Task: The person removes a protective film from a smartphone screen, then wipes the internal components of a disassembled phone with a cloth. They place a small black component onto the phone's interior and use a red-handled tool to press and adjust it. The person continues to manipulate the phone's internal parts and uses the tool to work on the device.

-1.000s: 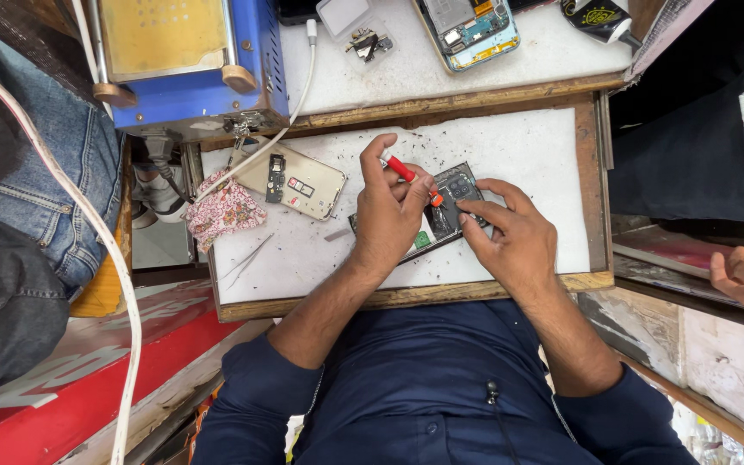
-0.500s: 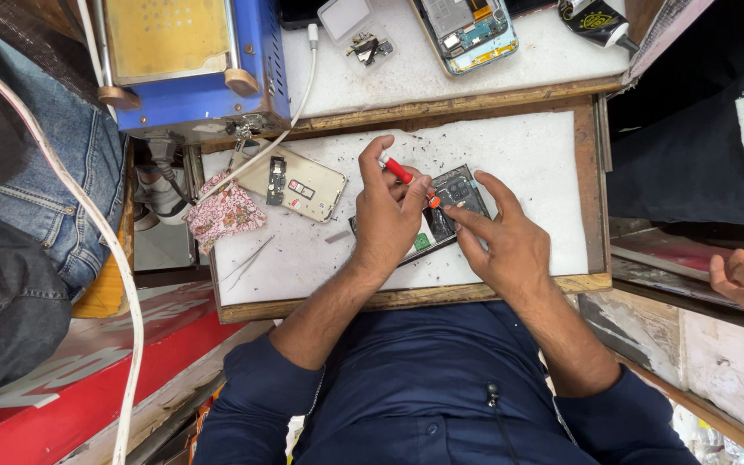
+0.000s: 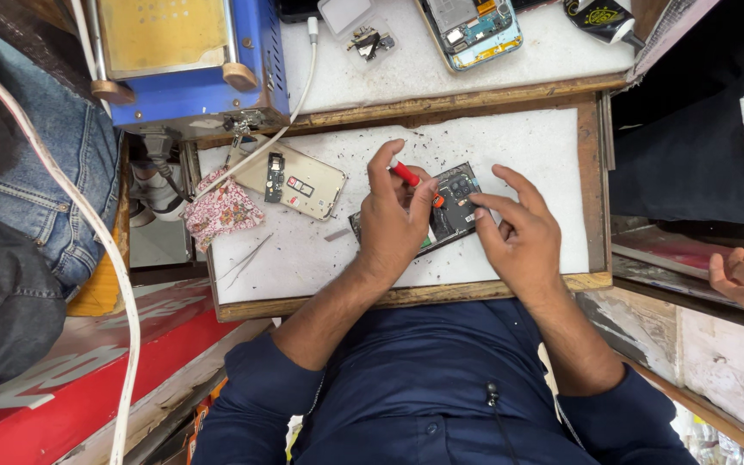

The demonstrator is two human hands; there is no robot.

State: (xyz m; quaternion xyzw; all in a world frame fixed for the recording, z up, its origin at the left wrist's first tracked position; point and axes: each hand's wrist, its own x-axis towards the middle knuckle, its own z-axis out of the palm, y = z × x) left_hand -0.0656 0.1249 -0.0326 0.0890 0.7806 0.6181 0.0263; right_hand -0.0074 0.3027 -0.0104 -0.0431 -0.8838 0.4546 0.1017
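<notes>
- A red-handled screwdriver is pinched in the left hand, fingers closed round it, its tip angled down and right
- The opened phone lies directly under that tip, long axis slanting up to the right, dark and glossy
- It is pressed flat by the right hand, fingers spread, nothing gripped
- A gold phone back lies further left on the gritty white worktop
</notes>
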